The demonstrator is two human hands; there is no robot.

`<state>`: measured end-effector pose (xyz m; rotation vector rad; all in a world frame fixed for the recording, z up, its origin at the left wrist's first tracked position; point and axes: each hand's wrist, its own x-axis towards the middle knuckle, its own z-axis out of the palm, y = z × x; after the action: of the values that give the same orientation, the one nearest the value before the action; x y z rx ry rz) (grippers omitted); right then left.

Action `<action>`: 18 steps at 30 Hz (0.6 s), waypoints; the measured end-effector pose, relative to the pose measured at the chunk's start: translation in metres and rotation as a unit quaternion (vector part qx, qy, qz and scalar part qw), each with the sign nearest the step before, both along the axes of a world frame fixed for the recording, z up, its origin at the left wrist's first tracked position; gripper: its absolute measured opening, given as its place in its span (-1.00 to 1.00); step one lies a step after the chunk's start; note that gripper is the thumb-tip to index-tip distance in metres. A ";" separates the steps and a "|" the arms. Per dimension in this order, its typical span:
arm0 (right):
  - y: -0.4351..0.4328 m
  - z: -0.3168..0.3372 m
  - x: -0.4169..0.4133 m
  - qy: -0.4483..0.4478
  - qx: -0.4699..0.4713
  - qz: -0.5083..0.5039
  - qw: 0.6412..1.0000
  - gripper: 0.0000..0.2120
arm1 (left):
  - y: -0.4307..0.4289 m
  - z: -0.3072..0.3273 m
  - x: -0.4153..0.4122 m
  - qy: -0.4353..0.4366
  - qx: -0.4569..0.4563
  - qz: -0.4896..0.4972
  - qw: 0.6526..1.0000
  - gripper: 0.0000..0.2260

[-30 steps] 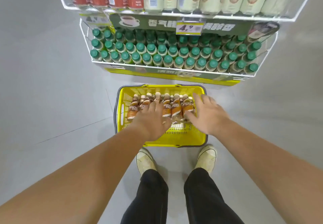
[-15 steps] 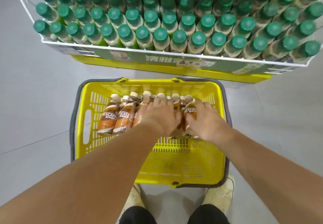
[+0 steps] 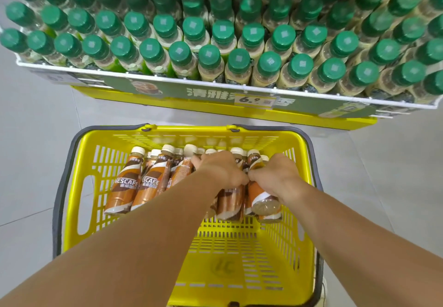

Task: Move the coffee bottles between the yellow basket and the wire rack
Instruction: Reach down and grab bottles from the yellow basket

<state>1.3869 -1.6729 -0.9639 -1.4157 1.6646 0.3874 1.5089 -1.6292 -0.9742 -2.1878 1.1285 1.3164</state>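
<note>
Right hand (image 3: 280, 175) and left hand (image 3: 220, 172) grip brown, cream-capped coffee bottles (image 3: 260, 195).

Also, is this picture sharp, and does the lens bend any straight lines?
Head view: the wide lens slightly bows the front rail of the wire rack and fans its bottles outward; light is soft, without hard shadows; labels on the coffee bottles read sharply.

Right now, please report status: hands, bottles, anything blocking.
Left hand and right hand both grip coffee bottles inside yellow basket. Wire rack ahead, packed with green-capped bottles.
</note>
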 end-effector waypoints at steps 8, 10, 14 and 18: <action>0.021 0.031 -0.014 -0.065 -0.040 0.032 0.997 -0.81 | 0.015 0.023 0.002 0.082 -0.074 0.145 0.983 -0.70; 0.027 0.042 -0.016 -0.096 -0.041 0.014 0.994 -0.90 | 0.023 0.031 0.004 0.111 -0.117 0.186 0.969 -0.73; 0.032 0.074 -0.021 -0.155 -0.066 -0.029 0.985 -0.77 | 0.042 0.056 0.008 0.205 -0.216 0.274 0.914 -0.80; 0.029 0.125 -0.029 -0.202 -0.086 -0.048 0.974 -0.68 | 0.059 0.109 0.025 0.265 -0.280 0.325 0.864 -0.76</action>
<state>1.3583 -1.6438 -0.8393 -1.4201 1.4459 -0.1000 1.5343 -1.5706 -0.8649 -2.8939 1.0780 2.2099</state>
